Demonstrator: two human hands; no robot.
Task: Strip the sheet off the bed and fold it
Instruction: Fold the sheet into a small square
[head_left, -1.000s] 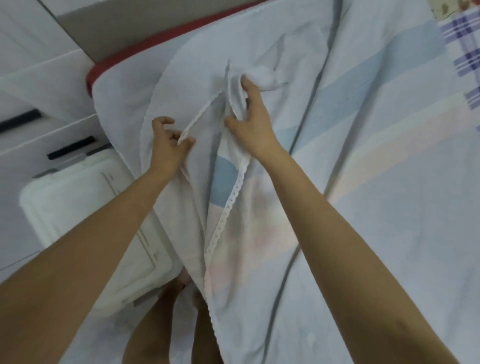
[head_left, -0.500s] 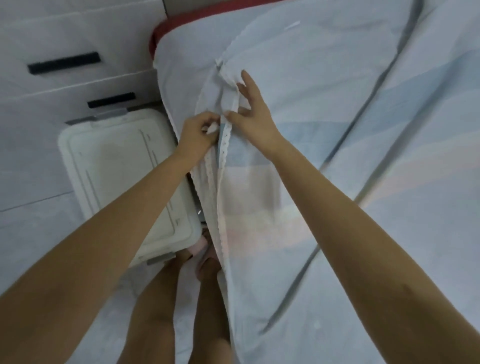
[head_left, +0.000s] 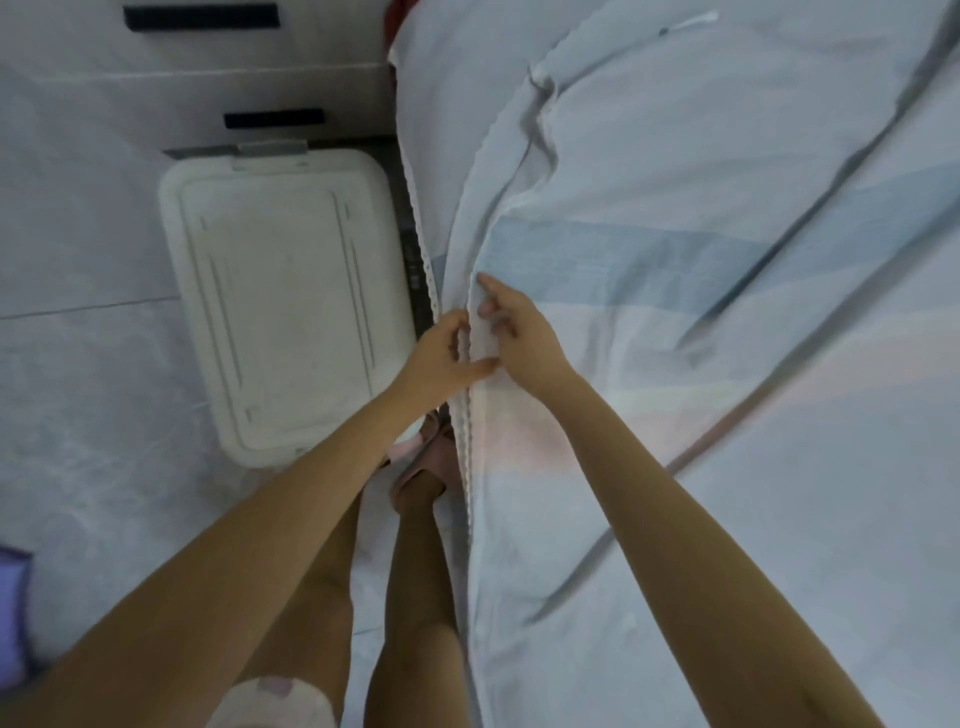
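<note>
A pale sheet (head_left: 701, 322) with faint blue, pink and white bands lies doubled over the bed, its lace-trimmed edges (head_left: 465, 447) running down the bed's left side. My left hand (head_left: 444, 351) pinches the lace edge from the left. My right hand (head_left: 514, 332) pinches the same edge from the right, just beside the left hand. The two hands nearly touch. Long creases cross the sheet diagonally on the right.
A white lidded storage box (head_left: 283, 332) stands on the floor left of the bed. Behind it are white drawers with black handles (head_left: 272, 118). A red mattress corner (head_left: 394, 15) shows at the top. My legs and pink slippers (head_left: 415, 457) stand beside the bed.
Both hands have slid down the lace edge toward me and come close together. The view has tilted down, showing more floor, the box and my legs.
</note>
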